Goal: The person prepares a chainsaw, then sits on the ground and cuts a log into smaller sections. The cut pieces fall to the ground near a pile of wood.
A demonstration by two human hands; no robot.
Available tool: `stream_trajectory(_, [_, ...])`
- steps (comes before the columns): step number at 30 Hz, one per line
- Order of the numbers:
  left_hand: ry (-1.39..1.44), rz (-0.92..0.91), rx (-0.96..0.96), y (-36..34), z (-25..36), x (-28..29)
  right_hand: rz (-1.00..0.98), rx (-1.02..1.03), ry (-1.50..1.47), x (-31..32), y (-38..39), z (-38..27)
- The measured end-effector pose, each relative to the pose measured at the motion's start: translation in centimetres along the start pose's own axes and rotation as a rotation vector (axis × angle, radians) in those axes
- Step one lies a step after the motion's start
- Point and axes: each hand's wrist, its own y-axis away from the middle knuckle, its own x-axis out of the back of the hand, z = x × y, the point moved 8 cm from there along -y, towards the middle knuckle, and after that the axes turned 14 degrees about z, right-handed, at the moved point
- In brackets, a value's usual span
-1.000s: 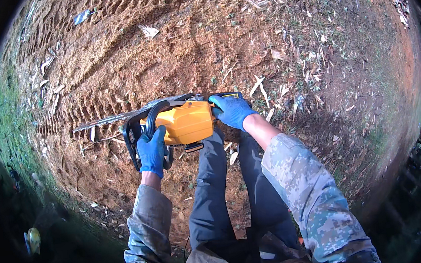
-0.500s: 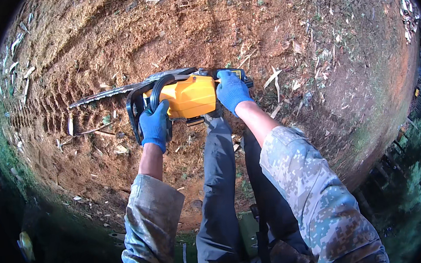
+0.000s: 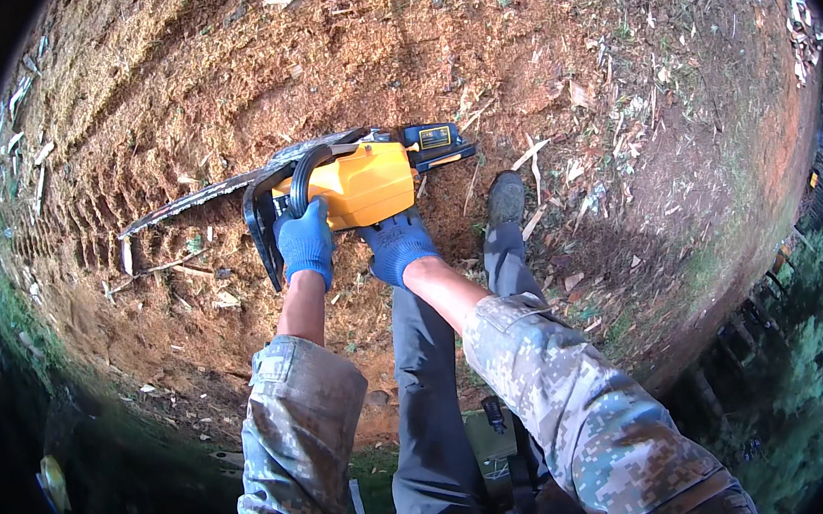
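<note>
A yellow chainsaw (image 3: 356, 179) lies crosswise over my legs in the head view, its long bar (image 3: 193, 198) reaching left. My left hand (image 3: 304, 239) is closed around its curved black front handle (image 3: 303, 176). My right hand (image 3: 396, 250) is at the lower edge of the yellow body, with its fingertips hidden beneath it, so their grip is unclear. The black rear handle (image 3: 447, 156) has no hand on it. Both hands wear blue gloves.
Reddish soil (image 3: 251, 95) with ridged tracks, sawdust and scattered wood splinters (image 3: 530, 158) surrounds me. My right boot (image 3: 506, 200) stands on the soil right of the saw. A pile of wood pieces (image 3: 798, 27) lies at the far right.
My right hand has left the rear handle and moved down-left to the body's lower edge. The saw rose in view, then shifted slightly left. My right boot has come into sight.
</note>
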Motion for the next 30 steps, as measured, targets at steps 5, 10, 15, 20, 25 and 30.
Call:
stream_trajectory(5, [0.065, 0.137, -0.099, -0.2, -0.6, 0.0, 0.039, 0.001, -0.11, -1.3, -2.5, 0.1])
stream_trajectory(10, [0.081, 0.206, -0.262, 0.3, 1.8, 0.1, 0.256, -0.004, -0.322, -1.4, -3.7, 0.2])
stream_trajectory(15, [0.046, 0.176, -0.32, -4.6, -0.6, 1.5, -0.163, -0.696, -1.621, 12.4, 22.8, 6.6])
stream_trajectory(20, [-0.077, 0.212, -0.358, -3.7, -2.3, 1.8, -0.082, -0.373, -1.186, 35.5, 49.3, 14.8])
stream_trajectory(25, [0.036, 0.119, -0.243, -2.4, 2.8, -1.5, 0.058, -0.663, -1.252, 25.2, 50.5, 21.2])
stream_trajectory(30, [0.0, 0.238, -0.298, -2.1, 1.1, -0.1, -0.125, -0.714, -1.651, 6.3, 23.2, 15.2])
